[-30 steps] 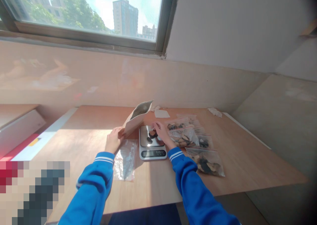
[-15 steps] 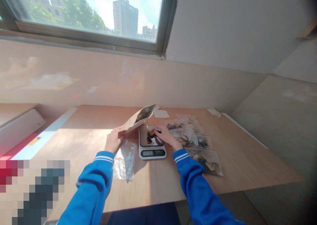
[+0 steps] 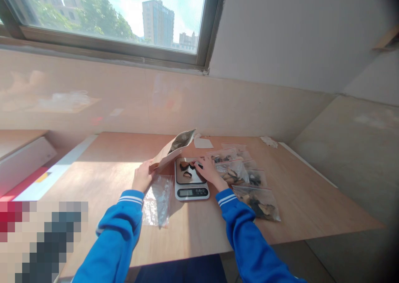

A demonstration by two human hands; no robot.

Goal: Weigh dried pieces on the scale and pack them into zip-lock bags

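Note:
My left hand (image 3: 142,175) is closed on the lower edge of a kraft paper pouch (image 3: 163,155), which tilts with its open, foil-lined mouth toward the back right. Over a digital kitchen scale (image 3: 191,179), my right hand (image 3: 206,169) has its fingers bent together at a dark dried slice (image 3: 191,166). Their tips partly hide that slice. Two more pieces, a brown-black dried slice (image 3: 183,166) and a curled dried slice (image 3: 187,174), lie on the scale's metal plate. Beside the scale, under my left wrist, lies a clear zip bag (image 3: 157,202), flat.
Several clear zip bags of dried slices (image 3: 258,203) are heaped right of the scale. Behind it lies a white paper (image 3: 203,143). A crumpled white tissue (image 3: 269,141) is near the back edge of the wooden table (image 3: 109,216). A window is above the wall.
My right hand has shifted slightly on the scale, and the dried slices there are now spread further apart toward the plate's back left. My left hand and the pouch have hardly moved.

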